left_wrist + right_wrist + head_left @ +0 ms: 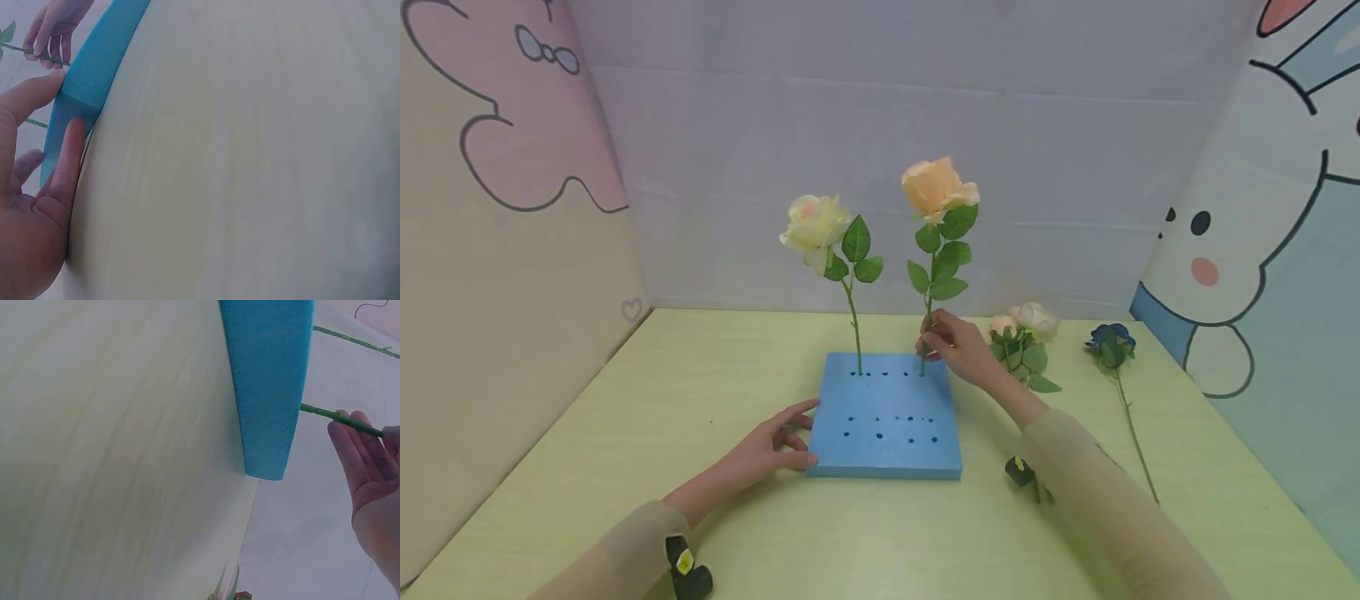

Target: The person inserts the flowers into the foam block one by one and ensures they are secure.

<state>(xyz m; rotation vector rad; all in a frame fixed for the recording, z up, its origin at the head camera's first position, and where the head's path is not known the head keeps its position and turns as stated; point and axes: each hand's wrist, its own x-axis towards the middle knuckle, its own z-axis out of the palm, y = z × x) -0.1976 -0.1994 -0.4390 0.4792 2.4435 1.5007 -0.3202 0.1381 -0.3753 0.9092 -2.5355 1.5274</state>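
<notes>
A: Item, right hand (958,348)?
B: Pinches orange rose (937,190) stem, upright in blue foam block (887,421), back row.
A: Left hand (771,443)?
B: Fingers spread, pressing block's near-left corner.

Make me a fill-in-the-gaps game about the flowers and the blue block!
1. The right hand pinches the stem of the ____ rose.
2. The left hand rests against the foam block's ____ edge.
3. ____ roses stand upright in the foam block.
4. The dark blue rose lies on the ____.

Missing words: orange; left; Two; table
</notes>
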